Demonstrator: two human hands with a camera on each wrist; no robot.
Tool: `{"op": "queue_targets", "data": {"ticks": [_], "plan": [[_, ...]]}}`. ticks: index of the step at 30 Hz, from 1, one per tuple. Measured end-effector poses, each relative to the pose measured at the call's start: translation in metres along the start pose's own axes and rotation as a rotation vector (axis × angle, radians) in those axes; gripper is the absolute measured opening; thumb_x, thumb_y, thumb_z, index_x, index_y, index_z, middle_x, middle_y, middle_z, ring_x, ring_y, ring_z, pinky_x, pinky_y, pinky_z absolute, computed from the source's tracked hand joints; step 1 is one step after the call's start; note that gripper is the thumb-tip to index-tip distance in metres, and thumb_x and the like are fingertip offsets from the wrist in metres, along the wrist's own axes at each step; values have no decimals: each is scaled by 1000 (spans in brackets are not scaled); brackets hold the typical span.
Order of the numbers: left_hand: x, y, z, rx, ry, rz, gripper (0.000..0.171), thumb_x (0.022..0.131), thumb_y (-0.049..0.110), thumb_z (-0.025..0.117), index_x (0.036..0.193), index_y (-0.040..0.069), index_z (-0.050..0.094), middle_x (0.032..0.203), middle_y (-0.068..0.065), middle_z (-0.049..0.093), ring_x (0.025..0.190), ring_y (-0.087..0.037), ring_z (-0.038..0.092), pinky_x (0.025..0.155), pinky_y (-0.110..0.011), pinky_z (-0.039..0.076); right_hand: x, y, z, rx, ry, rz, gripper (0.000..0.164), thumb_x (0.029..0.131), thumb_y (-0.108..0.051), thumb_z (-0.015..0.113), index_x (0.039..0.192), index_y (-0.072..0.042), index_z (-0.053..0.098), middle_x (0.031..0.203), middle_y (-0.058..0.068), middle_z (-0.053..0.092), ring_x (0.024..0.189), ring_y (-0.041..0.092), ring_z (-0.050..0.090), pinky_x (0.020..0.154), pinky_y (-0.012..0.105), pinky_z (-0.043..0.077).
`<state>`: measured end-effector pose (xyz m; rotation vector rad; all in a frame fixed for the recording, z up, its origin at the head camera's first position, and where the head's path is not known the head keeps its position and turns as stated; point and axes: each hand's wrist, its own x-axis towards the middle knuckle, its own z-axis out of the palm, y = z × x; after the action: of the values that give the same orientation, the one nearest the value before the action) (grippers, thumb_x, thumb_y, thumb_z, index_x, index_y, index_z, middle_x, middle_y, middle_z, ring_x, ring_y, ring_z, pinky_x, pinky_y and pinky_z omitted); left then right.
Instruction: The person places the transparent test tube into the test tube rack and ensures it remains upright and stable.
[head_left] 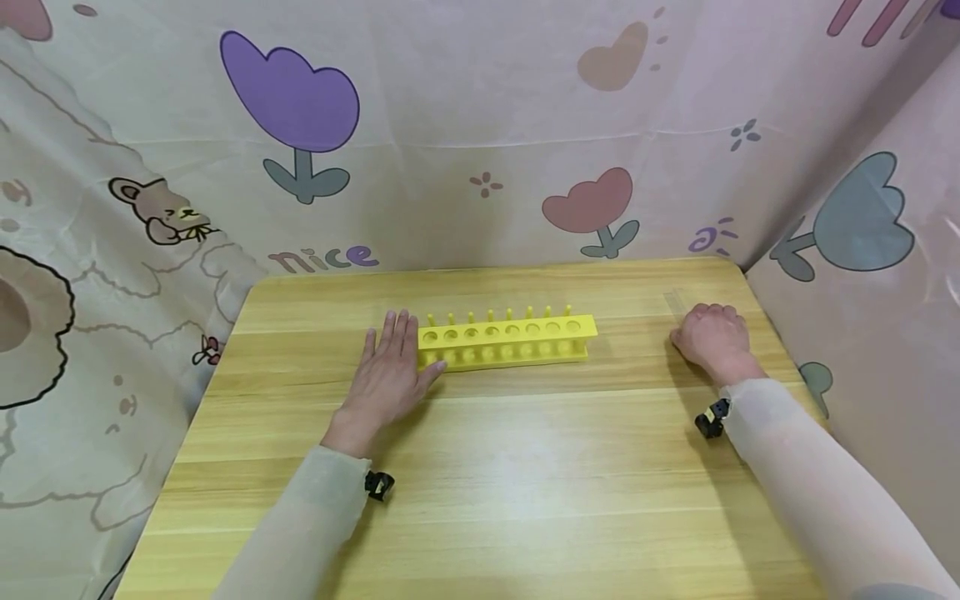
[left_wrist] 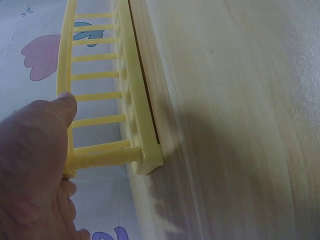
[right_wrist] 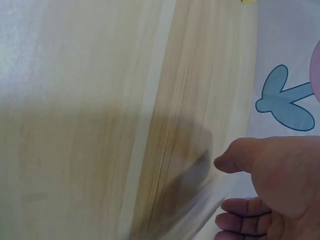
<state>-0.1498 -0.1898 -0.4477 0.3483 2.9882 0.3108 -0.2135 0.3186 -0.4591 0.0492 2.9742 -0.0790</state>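
A yellow test tube rack (head_left: 510, 333) stands on the table, with a row of round holes in its top and a row of pegs along the back. My left hand (head_left: 386, 379) holds the rack's left end. In the left wrist view its thumb (left_wrist: 64, 107) lies against the upper bar, while the other fingers are partly hidden behind the hand. Over to the right, my right hand (head_left: 716, 337) has curled fingers and holds a clear test tube (head_left: 675, 302), which sticks out beyond the knuckles. The tube (right_wrist: 200, 215) looks faint and glassy in the right wrist view; its lower part is out of frame.
A light wood-grain table (head_left: 525, 483) lies under both hands. Behind it and at both sides hangs a patterned curtain (head_left: 450, 100) with flowers and hearts. Small black cameras (head_left: 379, 485) are worn at the wrists.
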Motion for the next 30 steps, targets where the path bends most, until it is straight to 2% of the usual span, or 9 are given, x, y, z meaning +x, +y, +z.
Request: {"op": "queue_targets", "data": {"ticks": [6, 13, 21, 25, 30], "plan": [[-1, -1, 0, 9, -1, 0, 93, 109, 62, 38, 168, 1, -2, 176, -18, -7, 163, -33, -10, 132, -60, -3, 4, 0, 0, -9, -42, 6, 57, 102, -29, 50, 116, 26, 50, 111, 45, 55, 112, 62, 51, 100, 71, 44], [-1, -1, 0, 9, 4, 5, 93, 109, 63, 36, 168, 1, -2, 176, -18, -7, 163, -34, -9, 133, -58, -2, 11, 1, -3, -25, -107, 7, 55, 104, -26, 45, 121, 26, 54, 120, 48, 56, 117, 64, 50, 101, 72, 44], [-1, -1, 1, 12, 12, 10, 91, 110, 61, 36, 168, -1, 3, 176, -19, -5, 164, -35, -8, 133, -60, 0, 16, -1, -12, -52, -194, -50, 42, 101, -16, 42, 110, 19, 64, 115, 41, 64, 102, 55, 58, 93, 66, 49], [-1, 0, 1, 9, 7, 6, 90, 110, 60, 36, 168, -1, 2, 176, -19, -5, 164, -35, -8, 133, -59, 2, 18, -4, -14, -43, -197, -51, 43, 99, -16, 43, 112, 19, 63, 116, 42, 63, 104, 55, 58, 95, 65, 49], [-2, 2, -1, -7, -2, 2, 91, 110, 60, 36, 168, 1, -2, 176, -19, -6, 164, -33, -10, 134, -57, 0, 18, -5, -15, 14, -119, -50, 37, 97, -21, 52, 102, 14, 62, 94, 31, 62, 90, 47, 57, 83, 59, 50]]}}
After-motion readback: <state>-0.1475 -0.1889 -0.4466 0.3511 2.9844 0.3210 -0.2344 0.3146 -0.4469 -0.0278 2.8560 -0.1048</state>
